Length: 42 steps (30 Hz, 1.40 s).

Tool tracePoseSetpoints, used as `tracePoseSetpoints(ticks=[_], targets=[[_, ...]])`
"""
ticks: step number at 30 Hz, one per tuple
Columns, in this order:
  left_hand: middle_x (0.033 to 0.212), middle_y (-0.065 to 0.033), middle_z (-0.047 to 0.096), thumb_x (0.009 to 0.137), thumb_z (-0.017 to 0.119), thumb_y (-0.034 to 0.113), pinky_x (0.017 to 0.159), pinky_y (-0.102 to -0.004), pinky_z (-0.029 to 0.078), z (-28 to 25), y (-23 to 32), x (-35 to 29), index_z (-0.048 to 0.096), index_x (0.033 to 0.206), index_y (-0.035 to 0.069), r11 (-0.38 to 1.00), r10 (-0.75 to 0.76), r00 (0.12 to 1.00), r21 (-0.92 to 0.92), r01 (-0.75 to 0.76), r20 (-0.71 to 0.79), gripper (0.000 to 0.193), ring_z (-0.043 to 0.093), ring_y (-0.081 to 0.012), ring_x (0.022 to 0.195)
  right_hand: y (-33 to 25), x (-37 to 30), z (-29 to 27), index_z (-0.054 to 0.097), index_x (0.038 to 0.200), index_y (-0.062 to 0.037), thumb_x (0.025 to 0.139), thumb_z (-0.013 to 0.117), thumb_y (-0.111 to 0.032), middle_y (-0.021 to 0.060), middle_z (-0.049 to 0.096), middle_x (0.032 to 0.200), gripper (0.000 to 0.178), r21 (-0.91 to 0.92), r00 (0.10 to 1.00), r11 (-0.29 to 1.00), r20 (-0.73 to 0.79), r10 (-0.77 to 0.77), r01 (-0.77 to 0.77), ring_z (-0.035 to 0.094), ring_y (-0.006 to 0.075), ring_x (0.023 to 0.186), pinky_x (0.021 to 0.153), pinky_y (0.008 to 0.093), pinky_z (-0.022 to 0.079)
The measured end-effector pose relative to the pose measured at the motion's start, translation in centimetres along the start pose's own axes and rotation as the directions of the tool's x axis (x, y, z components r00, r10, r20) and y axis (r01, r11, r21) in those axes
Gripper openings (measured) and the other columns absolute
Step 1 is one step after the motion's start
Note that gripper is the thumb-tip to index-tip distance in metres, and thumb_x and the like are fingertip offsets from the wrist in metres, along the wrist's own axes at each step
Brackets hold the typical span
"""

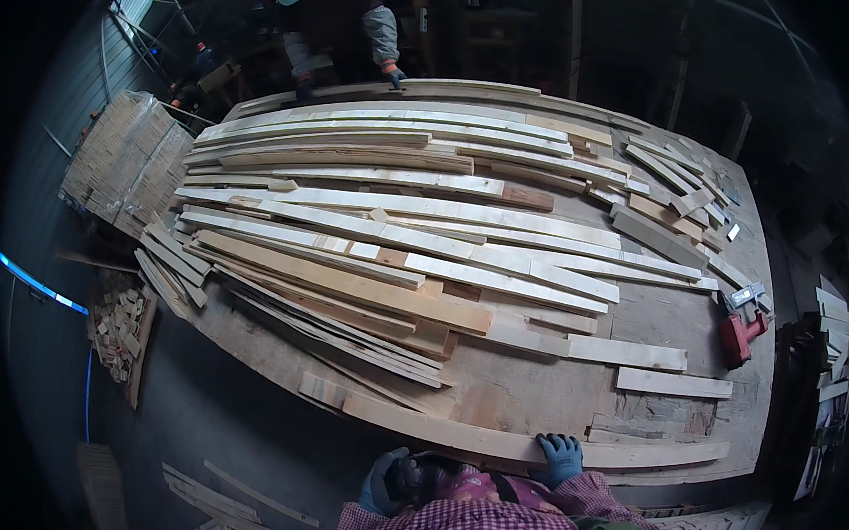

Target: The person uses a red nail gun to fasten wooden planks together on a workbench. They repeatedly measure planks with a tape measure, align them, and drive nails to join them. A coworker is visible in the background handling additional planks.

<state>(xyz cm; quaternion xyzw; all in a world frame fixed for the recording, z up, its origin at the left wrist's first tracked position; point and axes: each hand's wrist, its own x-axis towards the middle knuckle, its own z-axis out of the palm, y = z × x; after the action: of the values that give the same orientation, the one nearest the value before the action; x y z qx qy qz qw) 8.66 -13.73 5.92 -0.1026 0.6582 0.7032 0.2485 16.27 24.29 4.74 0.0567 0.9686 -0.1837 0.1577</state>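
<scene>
Along the near edge of the worktable lies a long pale wooden plank [432,428]. My right hand [560,458], in a blue-grey glove, curls its fingers over this plank toward its right part. My left hand [381,482], gloved alike, is lower and to the left, off the table edge. Its fingers bend beside a dark rounded shape [422,475] in front of my body; what they hold, if anything, is hidden. Farther in, shorter pale strips [674,382] lie flat on the board.
Many long wooden strips [393,205] cover the worktable [507,408]. A red power tool [742,338] stands at the right edge. Across the table a co-worker's gloved hand [395,79] touches a long board. Stacked wood [122,164] stands left; loose strips [228,506] lie on the floor.
</scene>
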Motion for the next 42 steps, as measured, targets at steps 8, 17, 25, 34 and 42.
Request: tracePoseSetpoints(ticks=[8,17,25,34,42], targets=[[0.099,-0.0092,0.06,0.09,0.057,0.025,0.088,-0.0349,0.049,3.2,12.4,4.4,0.049,0.123,0.001,0.914,-0.147,0.982,-0.363,0.18,0.118,0.041,0.058,-0.0202,0.095,1.3,2.3,2.5,0.051,0.12,-0.0239,0.053,0.08,-0.04,0.0073,0.054,0.114,0.075,-0.09,0.979,0.987,0.145,0.143,-0.13,0.049,0.03,0.108,0.096,0.0452,0.035],[0.101,-0.0089,0.064,0.093,0.055,0.031,0.087,-0.0312,0.049,0.5,12.8,12.6,0.059,0.111,0.0,0.526,-0.253,0.922,-0.758,0.386,0.293,0.036,0.061,-0.0196,0.094,-0.5,5.9,-0.4,0.047,0.127,-0.0132,0.071,0.07,-0.03,0.0162,0.048,0.126,0.062,-0.227,0.933,0.948,0.231,0.276,-0.224,0.048,0.0359,0.114,0.095,0.0457,0.04],[0.097,-0.0108,0.067,0.091,0.056,0.037,0.079,-0.0304,0.053,-0.6,14.1,18.2,0.062,0.107,-0.001,0.496,-0.33,0.904,-0.765,0.411,0.272,0.041,0.064,-0.0206,0.09,-0.1,6.9,3.3,0.051,0.116,-0.0189,0.062,0.073,-0.034,0.0122,0.053,0.112,0.061,-0.238,0.952,0.936,0.105,0.289,-0.258,0.05,0.0332,0.106,0.092,0.0488,0.038],[0.085,-0.0053,0.065,0.086,0.06,0.045,0.06,-0.0288,0.054,0.2,16.0,28.3,0.063,0.102,0.009,0.635,-0.35,0.92,-0.678,0.371,0.175,0.039,0.063,-0.0164,0.072,-1.8,6.0,0.7,0.05,0.117,-0.014,0.063,0.066,-0.025,0.0162,0.049,0.113,0.057,-0.229,0.86,0.911,0.314,0.403,-0.343,0.043,0.0349,0.112,0.102,0.055,0.023],[0.073,-0.0043,0.062,0.089,0.051,0.05,0.055,-0.0346,0.054,0.6,18.5,34.4,0.06,0.09,0.01,0.709,-0.335,0.942,-0.658,0.255,0.005,0.042,0.061,-0.0209,0.063,-1.1,5.7,2.8,0.05,0.12,-0.0141,0.066,0.068,-0.035,0.0182,0.047,0.118,0.061,-0.182,0.858,0.908,0.299,0.417,-0.377,0.043,0.0362,0.113,0.104,0.0524,0.023]])
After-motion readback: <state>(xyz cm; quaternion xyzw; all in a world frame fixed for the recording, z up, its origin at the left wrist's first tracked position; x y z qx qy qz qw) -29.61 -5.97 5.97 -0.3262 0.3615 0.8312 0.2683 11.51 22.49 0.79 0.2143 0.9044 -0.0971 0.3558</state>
